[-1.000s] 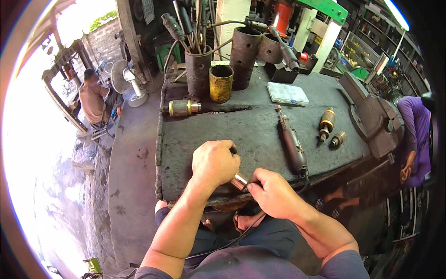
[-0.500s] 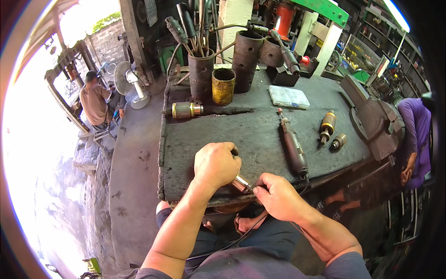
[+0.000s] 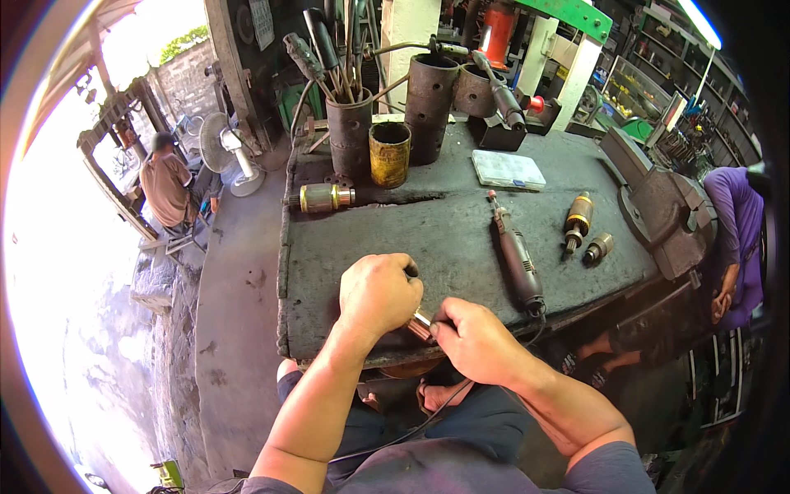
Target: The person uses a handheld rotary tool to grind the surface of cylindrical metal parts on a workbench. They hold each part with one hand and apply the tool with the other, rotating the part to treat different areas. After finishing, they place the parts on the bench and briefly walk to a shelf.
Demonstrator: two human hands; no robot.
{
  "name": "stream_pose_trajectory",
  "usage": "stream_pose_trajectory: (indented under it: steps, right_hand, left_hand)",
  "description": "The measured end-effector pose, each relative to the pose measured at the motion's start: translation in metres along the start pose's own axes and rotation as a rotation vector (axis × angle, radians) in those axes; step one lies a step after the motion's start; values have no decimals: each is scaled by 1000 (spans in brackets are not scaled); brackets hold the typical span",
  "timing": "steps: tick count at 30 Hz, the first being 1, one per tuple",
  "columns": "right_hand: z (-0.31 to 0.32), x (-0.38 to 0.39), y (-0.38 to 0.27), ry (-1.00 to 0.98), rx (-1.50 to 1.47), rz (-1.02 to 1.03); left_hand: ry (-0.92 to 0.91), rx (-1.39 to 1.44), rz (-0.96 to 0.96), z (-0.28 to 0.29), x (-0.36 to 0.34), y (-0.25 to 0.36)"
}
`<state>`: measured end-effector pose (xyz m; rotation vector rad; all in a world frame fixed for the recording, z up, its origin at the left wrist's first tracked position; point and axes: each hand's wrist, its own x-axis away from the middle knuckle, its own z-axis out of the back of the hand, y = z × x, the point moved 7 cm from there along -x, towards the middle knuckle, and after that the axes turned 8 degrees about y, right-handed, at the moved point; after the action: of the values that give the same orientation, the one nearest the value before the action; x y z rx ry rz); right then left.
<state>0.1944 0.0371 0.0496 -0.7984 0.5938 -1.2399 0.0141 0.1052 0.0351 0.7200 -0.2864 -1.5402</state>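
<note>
Left hand: your left hand (image 3: pixel 380 290) is curled in a fist over the upper end of the copper-coloured cylinder (image 3: pixel 420 324); its fingertips are hidden beneath.
Right hand: your right hand (image 3: pixel 473 339) grips the lower end, thumb and forefinger pinched on it, the other fingers folded in.
Copper-coloured cylinder: between your two hands, at the near edge of the workbench (image 3: pixel 387 239), slanting down to your right; only a short stretch of shiny metal shows.
Rotary tool: to the right of your hands, the dark rotary tool (image 3: pixel 518 257) lies on the bench top, tip pointing away from you, cord at its near end.
Armatures: one yellow-banded armature (image 3: pixel 579 214) lies right of the tool, a small metal gear piece (image 3: pixel 598 248) just beside it; a second armature (image 3: pixel 326 198) lies by the bench's left edge.
Far side: yellow can (image 3: pixel 389 155) between upright metal pipes, the left pipe (image 3: pixel 350 136) full of long-handled tools; clear plastic case (image 3: pixel 508 169) lying flat to their right.
Right end: a heavy bench vise (image 3: pixel 671 218).
</note>
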Motion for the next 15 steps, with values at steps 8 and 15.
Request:
stream_pose_trajectory:
  steps: [8, 15]
  right_hand:
    - [-1, 2, -3, 4, 5, 51]
    - [-2, 7, -2, -43, 46, -71]
  left_hand:
    - [-15, 9, 17, -3, 2, -3]
    - [21, 3, -1, -1, 7, -3]
